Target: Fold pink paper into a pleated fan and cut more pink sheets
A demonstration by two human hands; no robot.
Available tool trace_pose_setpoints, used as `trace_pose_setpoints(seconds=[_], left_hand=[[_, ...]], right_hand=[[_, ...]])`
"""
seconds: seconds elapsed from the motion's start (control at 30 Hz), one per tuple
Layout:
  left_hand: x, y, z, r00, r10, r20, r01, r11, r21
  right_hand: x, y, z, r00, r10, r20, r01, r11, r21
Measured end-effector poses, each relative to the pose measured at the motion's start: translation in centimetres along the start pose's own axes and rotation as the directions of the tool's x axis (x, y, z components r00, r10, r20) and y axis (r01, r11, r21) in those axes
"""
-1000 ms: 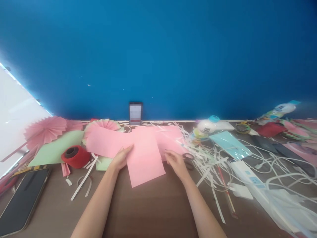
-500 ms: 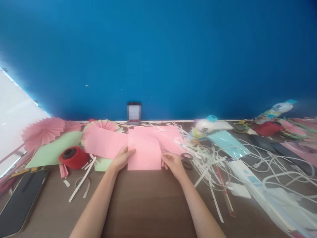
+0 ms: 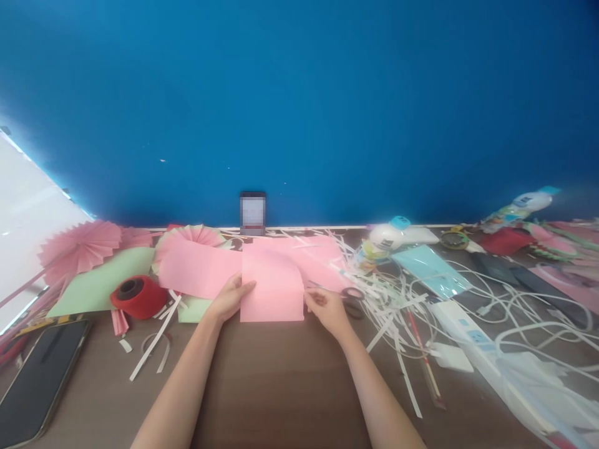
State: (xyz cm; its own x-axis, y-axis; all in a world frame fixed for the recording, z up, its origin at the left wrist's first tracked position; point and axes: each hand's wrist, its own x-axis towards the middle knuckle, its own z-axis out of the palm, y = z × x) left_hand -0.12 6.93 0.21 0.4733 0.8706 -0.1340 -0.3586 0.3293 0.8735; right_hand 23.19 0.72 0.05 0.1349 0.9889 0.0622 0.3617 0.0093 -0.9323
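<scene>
A pink sheet of paper [image 3: 272, 290] stands out in front of me over the brown table, its upper part curving and its lower edge straight. My left hand [image 3: 230, 297] grips its left edge, with the thumb on the front face and the fingers behind. At the right edge, my right hand [image 3: 324, 304] pinches the paper between thumb and fingertips. More pink paper [image 3: 200, 269] lies behind it on the left, and another pink piece [image 3: 322, 255] on the right. Close to my right hand are dark-handled scissors [image 3: 353, 301], partly covered.
Left: a red ribbon roll [image 3: 140, 297], green paper [image 3: 105, 280], pink folded fans [image 3: 82, 246] and a phone [image 3: 44, 380]. Right: white paper strips [image 3: 386, 305], a glue bottle [image 3: 386, 240], a blue packet [image 3: 433, 271], cables and a power strip [image 3: 477, 340]. A small device [image 3: 253, 213] leans against the blue wall.
The pink sheet's upper part bends a little more. Both hands stay at its edges almost unmoved, and the right fingers have shifted slightly.
</scene>
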Motion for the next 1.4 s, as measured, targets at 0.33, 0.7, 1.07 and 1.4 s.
trace_pose_setpoints(seconds=[0.33, 0.7, 1.07, 1.4], left_hand=[[0.0, -0.4, 0.1, 1.000, -0.015, 0.005, 0.015, 0.999, 0.050], [-0.3, -0.6, -0.3, 0.998, -0.054, 0.013, 0.052, 0.987, 0.155], [-0.4, -0.3, -0.2, 0.999, -0.028, 0.019, 0.024, 0.982, 0.186], [-0.2, -0.5, -0.3, 1.000, -0.012, 0.003, 0.011, 0.978, 0.209]], right_hand=[[0.3, 1.3, -0.6, 0.958, -0.147, -0.247, 0.075, 0.958, -0.276], [0.4, 0.8, -0.3, 0.988, 0.126, 0.088, -0.143, 0.965, 0.219], [0.1, 0.3, -0.7, 0.970, 0.182, 0.163, -0.220, 0.939, 0.263], [0.3, 0.2, -0.7, 0.968, 0.183, 0.170, -0.221, 0.946, 0.239]])
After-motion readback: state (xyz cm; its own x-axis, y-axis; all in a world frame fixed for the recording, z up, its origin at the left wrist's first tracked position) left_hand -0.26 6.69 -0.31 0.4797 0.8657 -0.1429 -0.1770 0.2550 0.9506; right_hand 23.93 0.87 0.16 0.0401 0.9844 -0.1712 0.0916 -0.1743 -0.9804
